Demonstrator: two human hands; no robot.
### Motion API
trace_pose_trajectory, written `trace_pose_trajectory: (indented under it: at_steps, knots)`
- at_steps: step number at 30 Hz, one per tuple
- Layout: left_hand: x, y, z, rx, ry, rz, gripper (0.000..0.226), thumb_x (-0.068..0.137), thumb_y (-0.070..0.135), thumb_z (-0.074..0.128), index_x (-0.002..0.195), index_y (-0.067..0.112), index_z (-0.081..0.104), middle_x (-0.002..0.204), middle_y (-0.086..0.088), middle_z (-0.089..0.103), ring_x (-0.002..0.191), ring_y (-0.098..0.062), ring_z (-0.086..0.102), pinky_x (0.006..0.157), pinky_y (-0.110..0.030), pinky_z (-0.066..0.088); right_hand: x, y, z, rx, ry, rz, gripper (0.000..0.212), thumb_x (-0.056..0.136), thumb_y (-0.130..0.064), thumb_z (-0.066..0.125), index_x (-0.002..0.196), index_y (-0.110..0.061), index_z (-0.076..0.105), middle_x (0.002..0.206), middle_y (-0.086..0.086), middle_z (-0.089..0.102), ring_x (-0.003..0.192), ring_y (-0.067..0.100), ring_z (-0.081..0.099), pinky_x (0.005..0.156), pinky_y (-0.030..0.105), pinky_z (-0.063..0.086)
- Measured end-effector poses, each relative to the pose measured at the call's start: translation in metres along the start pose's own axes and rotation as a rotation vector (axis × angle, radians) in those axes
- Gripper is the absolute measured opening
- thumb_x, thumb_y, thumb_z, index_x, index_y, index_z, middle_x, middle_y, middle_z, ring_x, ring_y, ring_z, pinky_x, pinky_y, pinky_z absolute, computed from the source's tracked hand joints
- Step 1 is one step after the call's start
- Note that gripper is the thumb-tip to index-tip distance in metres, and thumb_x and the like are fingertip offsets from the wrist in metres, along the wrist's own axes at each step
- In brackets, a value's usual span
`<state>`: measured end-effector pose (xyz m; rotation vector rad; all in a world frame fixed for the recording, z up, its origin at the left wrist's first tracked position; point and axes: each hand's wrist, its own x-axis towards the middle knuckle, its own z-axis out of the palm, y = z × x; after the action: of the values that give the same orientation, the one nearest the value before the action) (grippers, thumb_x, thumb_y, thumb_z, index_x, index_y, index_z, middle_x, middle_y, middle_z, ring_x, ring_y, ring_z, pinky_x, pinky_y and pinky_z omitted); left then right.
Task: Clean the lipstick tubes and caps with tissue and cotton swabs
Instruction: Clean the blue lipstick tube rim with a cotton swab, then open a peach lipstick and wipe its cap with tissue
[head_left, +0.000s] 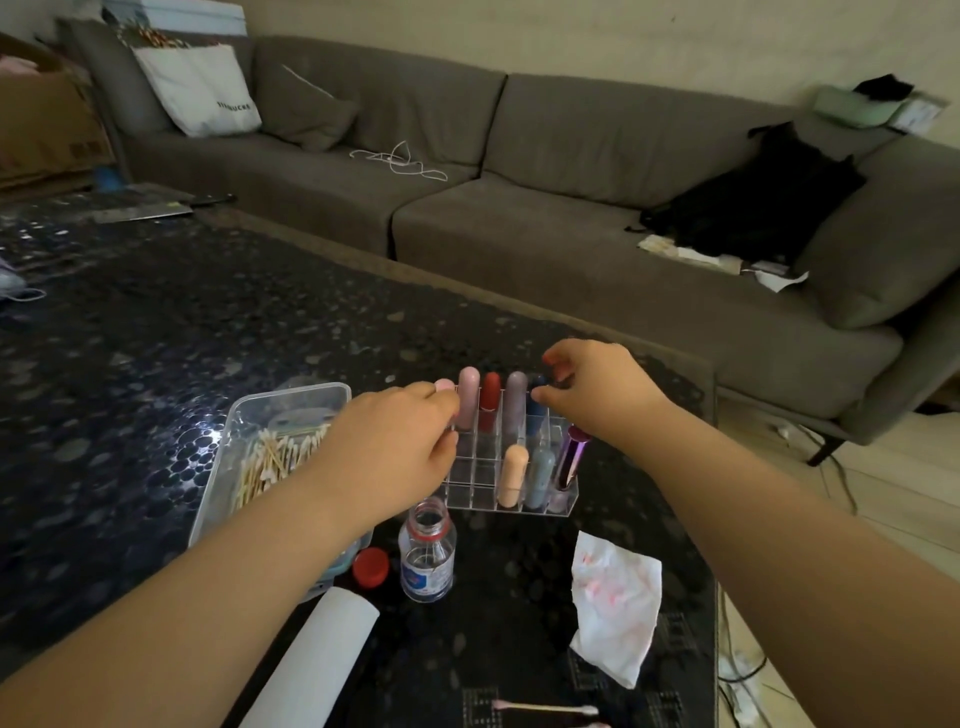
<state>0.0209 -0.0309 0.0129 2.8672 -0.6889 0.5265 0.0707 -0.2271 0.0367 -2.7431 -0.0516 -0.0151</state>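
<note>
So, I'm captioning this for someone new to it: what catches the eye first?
Both hands, left hand and right hand, meet over the clear organizer of pastel lipsticks at the table's middle. Nearer the camera sit an uncapped bottle and a pink-stained tissue; a tub of cotton swabs stands left.

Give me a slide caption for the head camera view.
Both hands reach into a clear lipstick rack beside cotton swabs.

Dark pebble-patterned table (156, 332), clear organizer (470, 470), swab box (244, 415), open bottle (427, 558), red cap (371, 567), stained tissue (615, 603)
</note>
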Motion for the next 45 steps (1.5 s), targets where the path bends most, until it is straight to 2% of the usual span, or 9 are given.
trace_pose_trajectory:
  at_steps: [3,6,17,22,24,28,32,39,45]
  knots:
    - [-0.004,0.001,-0.004,-0.078,0.029,-0.031,0.025,0.095,0.034,0.042,0.114,0.023,0.054,0.099,0.007,0.056,0.089,-0.013,0.057,0.069,-0.025,0.042,-0.027,-0.011,-0.005,-0.053,0.13,-0.171,0.031,0.092,-0.034,0.058,0.12,-0.021,0.058,0.108,-0.002,0.06,0.097,0.014,0.058,0.084,0.028,0.051]
    - [-0.01,0.006,-0.009,-0.105,0.038,-0.044,0.024,0.095,0.035,0.042,0.113,0.024,0.054,0.1,0.009,0.055,0.09,-0.011,0.056,0.067,-0.023,0.04,-0.049,-0.02,0.006,-0.275,0.102,-0.354,0.026,0.091,-0.037,0.055,0.11,-0.02,0.062,0.108,-0.001,0.058,0.104,0.017,0.052,0.091,0.033,0.044]
    - [-0.035,0.017,-0.024,-0.191,0.117,-0.044,0.02,0.09,0.029,0.052,0.103,0.02,0.064,0.095,0.005,0.061,0.086,-0.012,0.058,0.072,-0.028,0.049,-0.06,-0.024,0.012,-0.616,0.054,-0.371,0.035,0.089,-0.035,0.061,0.122,-0.023,0.056,0.132,0.0,0.046,0.124,0.022,0.037,0.104,0.037,0.028]
    - [-0.053,0.036,-0.038,-0.22,0.155,-0.023,0.01,0.079,0.024,0.062,0.085,0.017,0.066,0.079,0.005,0.061,0.068,-0.013,0.058,0.053,-0.022,0.04,-0.102,-0.028,-0.024,-0.302,0.144,-0.3,0.026,0.091,-0.038,0.057,0.114,-0.027,0.061,0.12,-0.006,0.049,0.113,0.015,0.043,0.098,0.031,0.036]
    - [-0.065,0.049,-0.038,-0.282,0.158,-0.023,0.013,0.079,0.024,0.065,0.091,0.019,0.065,0.084,0.007,0.06,0.073,-0.01,0.057,0.059,-0.02,0.038,-0.124,-0.025,-0.028,-0.12,0.127,-0.247,0.019,0.088,-0.037,0.062,0.104,-0.028,0.063,0.102,-0.009,0.055,0.095,0.01,0.053,0.082,0.022,0.045]
    - [-0.097,0.075,-0.021,-0.411,0.104,-0.083,0.034,0.086,0.036,0.061,0.118,0.026,0.055,0.111,0.015,0.052,0.101,-0.002,0.049,0.08,-0.014,0.036,-0.164,-0.011,-0.013,0.141,0.086,-0.138,0.01,0.086,-0.037,0.065,0.093,-0.032,0.06,0.078,-0.016,0.058,0.071,-0.001,0.055,0.057,0.009,0.04]
    - [-0.119,0.084,-0.005,-0.506,0.007,-0.15,0.044,0.085,0.045,0.059,0.125,0.028,0.049,0.113,0.018,0.05,0.102,0.001,0.047,0.079,-0.012,0.032,-0.185,0.001,0.018,0.318,0.062,-0.084,0.008,0.083,-0.035,0.068,0.087,-0.031,0.063,0.072,-0.014,0.06,0.066,-0.009,0.055,0.058,0.006,0.041]
    - [-0.121,0.077,-0.005,-0.517,-0.111,-0.098,0.019,0.086,0.039,0.06,0.101,0.028,0.062,0.084,0.014,0.052,0.078,-0.001,0.05,0.069,-0.017,0.038,-0.196,0.003,0.033,0.564,-0.08,-0.057,0.011,0.082,-0.035,0.063,0.087,-0.025,0.064,0.072,-0.006,0.07,0.065,0.008,0.064,0.062,0.022,0.053]
    - [-0.123,0.078,-0.006,-0.591,-0.138,-0.126,0.018,0.087,0.039,0.06,0.103,0.031,0.064,0.084,0.014,0.056,0.08,-0.001,0.052,0.072,-0.017,0.04,-0.19,0.009,0.032,0.815,-0.158,-0.022,0.013,0.083,-0.022,0.066,0.083,-0.009,0.064,0.062,0.003,0.068,0.055,0.01,0.057,0.053,0.018,0.044]
